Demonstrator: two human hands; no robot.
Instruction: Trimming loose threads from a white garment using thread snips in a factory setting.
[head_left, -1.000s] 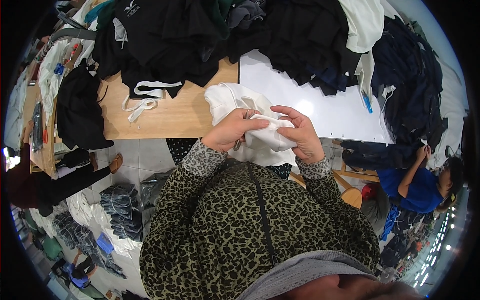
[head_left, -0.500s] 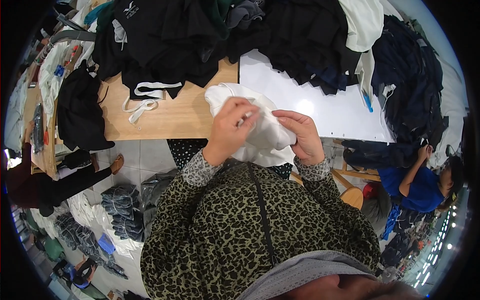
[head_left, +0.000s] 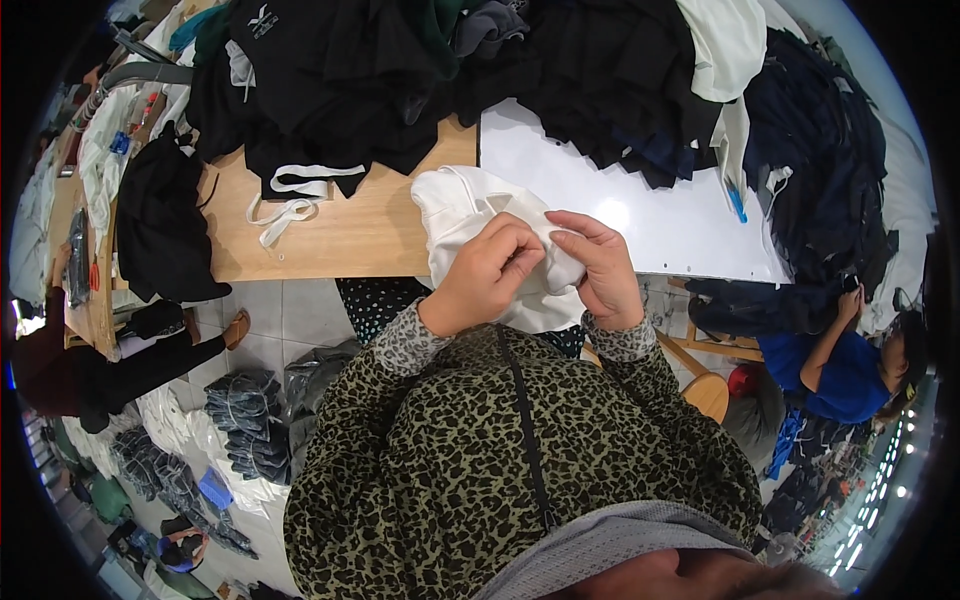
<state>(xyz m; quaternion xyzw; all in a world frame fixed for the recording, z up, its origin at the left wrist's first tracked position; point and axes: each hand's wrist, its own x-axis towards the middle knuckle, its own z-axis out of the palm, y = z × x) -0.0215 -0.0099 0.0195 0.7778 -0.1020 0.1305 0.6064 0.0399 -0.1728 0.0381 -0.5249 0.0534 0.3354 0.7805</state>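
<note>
A white garment (head_left: 450, 215) lies bunched over the table's front edge, part of it hanging toward my lap. My right hand (head_left: 608, 270) pinches a fold of it between thumb and fingers. Close beside, my left hand (head_left: 485, 275) is closed, thumb against curled fingers, touching the cloth near the right fingertips. Whatever sits inside the left pinch is too small or hidden to make out.
Piles of black garments (head_left: 340, 80) cover the back of the wooden table (head_left: 350, 240). A white drawstring (head_left: 285, 215) lies left; a blue-tipped tool (head_left: 737, 205) rests right, by dark navy clothes (head_left: 815, 150). A person in blue (head_left: 840, 370) sits at right, near a wooden stool (head_left: 707, 398).
My left hand has come down and right, its blurred fingers now closed against the cloth near my right hand. The right hand stays on the garment, its fingers slightly shifted.
</note>
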